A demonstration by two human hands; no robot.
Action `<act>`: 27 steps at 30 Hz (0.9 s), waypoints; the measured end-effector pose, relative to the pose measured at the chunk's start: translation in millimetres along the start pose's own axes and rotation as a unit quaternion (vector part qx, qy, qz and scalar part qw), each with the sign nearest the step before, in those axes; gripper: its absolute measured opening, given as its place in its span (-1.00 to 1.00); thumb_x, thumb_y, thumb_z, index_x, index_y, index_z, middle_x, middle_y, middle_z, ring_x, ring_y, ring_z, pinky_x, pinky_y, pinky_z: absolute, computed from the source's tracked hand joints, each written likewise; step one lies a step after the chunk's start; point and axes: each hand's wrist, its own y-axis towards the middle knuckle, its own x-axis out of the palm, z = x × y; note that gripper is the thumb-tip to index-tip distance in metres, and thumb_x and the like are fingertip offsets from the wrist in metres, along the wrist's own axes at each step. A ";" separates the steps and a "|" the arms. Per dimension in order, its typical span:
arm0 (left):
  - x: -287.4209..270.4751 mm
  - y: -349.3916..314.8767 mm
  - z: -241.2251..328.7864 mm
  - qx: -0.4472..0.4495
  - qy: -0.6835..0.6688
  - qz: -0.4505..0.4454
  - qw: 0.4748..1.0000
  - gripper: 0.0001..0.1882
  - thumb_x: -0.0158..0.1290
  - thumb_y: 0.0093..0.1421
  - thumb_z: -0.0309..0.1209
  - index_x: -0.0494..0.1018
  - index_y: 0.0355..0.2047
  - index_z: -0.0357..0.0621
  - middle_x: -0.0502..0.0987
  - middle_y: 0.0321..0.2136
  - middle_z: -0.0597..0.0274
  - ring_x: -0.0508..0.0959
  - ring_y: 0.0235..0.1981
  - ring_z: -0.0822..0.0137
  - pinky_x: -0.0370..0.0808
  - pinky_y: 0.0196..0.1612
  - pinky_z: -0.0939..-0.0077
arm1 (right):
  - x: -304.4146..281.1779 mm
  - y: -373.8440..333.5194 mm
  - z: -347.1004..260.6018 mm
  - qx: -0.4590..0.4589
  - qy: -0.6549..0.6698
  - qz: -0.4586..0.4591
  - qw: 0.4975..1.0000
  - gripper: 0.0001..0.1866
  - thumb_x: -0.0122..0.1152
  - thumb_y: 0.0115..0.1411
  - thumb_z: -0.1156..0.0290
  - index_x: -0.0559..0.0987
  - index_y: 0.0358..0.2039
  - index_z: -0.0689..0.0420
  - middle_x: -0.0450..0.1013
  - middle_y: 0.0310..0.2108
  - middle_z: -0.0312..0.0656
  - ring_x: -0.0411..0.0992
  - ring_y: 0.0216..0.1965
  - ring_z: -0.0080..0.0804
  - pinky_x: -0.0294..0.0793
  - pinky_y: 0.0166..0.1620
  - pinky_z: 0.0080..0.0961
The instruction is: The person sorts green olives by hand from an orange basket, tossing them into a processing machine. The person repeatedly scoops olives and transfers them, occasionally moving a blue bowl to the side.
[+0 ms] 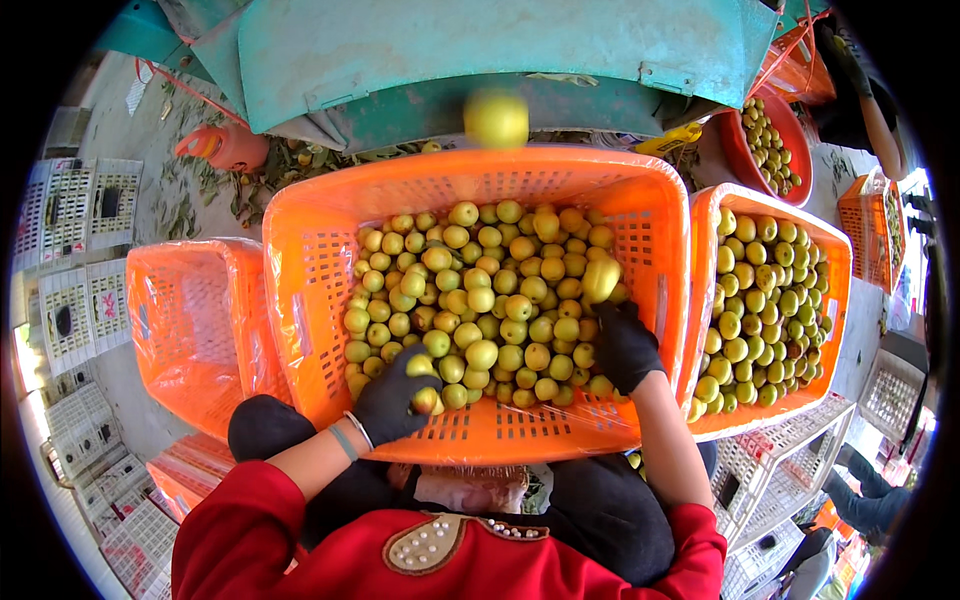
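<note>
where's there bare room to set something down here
The plastic-lined left orange crate shows free space between its walls. Bare floor shows between that crate and the white crates farther left. Crowded: the middle orange crate, heaped with yellow-green fruit, and the right orange crate, packed with fruit too.

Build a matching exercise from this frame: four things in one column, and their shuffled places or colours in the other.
Things
1. left hand
2. right hand
3. round tub
4. metal panel

Descriptions
A. teal, at the picture's top edge
B. at the near side of the central crate, left of its middle
C. red, at the upper right, with fruit in it
D. at the right side of the central crate

Pairs: 1-B; 2-D; 3-C; 4-A
</note>
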 end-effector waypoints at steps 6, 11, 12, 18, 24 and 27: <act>-8.3 -14.7 26.2 -0.015 -0.016 -0.070 0.997 -0.57 0.21 -0.15 -0.36 0.48 -0.17 0.15 0.22 0.09 0.00 0.30 0.11 -0.07 0.44 -0.04 0.22 | 2.9 0.8 6.1 -0.050 0.065 -0.069 0.994 -0.51 0.22 -0.12 0.45 0.44 -0.08 0.12 0.37 -0.19 0.13 0.38 -0.14 0.10 0.43 -0.11 -0.18; -2.7 -11.8 30.3 0.008 -0.107 -0.082 0.991 -0.59 0.22 -0.06 -0.29 0.44 -0.15 0.06 0.32 0.00 0.06 0.41 -0.01 0.01 0.49 -0.13 0.26 | 5.1 -8.9 10.5 -0.046 0.164 -0.012 0.985 -0.57 0.27 -0.10 0.40 0.48 -0.15 0.18 0.44 -0.27 0.05 0.44 -0.18 -0.06 0.46 -0.14 -0.27; -2.5 -10.7 27.1 0.004 -0.118 -0.091 0.989 -0.59 0.21 -0.03 -0.28 0.43 -0.14 0.02 0.35 -0.02 0.08 0.44 -0.04 0.04 0.50 -0.16 0.28 | -1.2 -11.3 3.9 -0.013 0.229 -0.035 0.973 -0.56 0.29 -0.08 0.36 0.47 -0.15 0.21 0.45 -0.29 0.00 0.45 -0.20 -0.14 0.46 -0.16 -0.32; -24.4 4.9 -18.7 -0.201 -0.750 -0.100 0.622 -0.57 -0.18 0.27 -0.03 0.37 -0.19 -0.17 0.42 -0.10 0.12 0.52 -0.23 0.13 0.56 -0.25 0.30 | -16.8 -20.7 -18.0 0.100 0.577 -0.192 0.788 -0.53 0.38 -0.01 0.27 0.46 -0.20 0.33 0.48 -0.38 -0.20 0.45 -0.32 -0.47 0.46 -0.25 -0.54; -56.3 17.1 -8.6 -0.204 -0.768 0.042 0.606 -0.53 -0.21 0.23 -0.03 0.40 -0.42 -0.24 0.43 -0.29 -0.08 0.50 -0.18 -0.15 0.55 -0.48 0.16 | 1.8 3.1 -87.4 -0.222 0.335 -0.183 0.897 -0.54 0.36 -0.14 0.39 0.49 -0.16 0.10 0.47 -0.23 -0.09 0.48 -0.24 -0.26 0.48 -0.20 -0.45; -56.9 17.4 -9.0 -0.257 -0.748 0.020 0.612 -0.55 -0.16 0.17 -0.05 0.41 -0.41 -0.25 0.45 -0.24 -0.15 0.51 -0.19 -0.16 0.55 -0.59 0.26 | 35.3 5.1 -116.1 -0.335 0.175 -0.176 0.909 -0.52 0.29 -0.18 0.39 0.50 -0.14 0.06 0.35 -0.03 0.02 0.46 -0.17 -0.09 0.48 -0.16 -0.36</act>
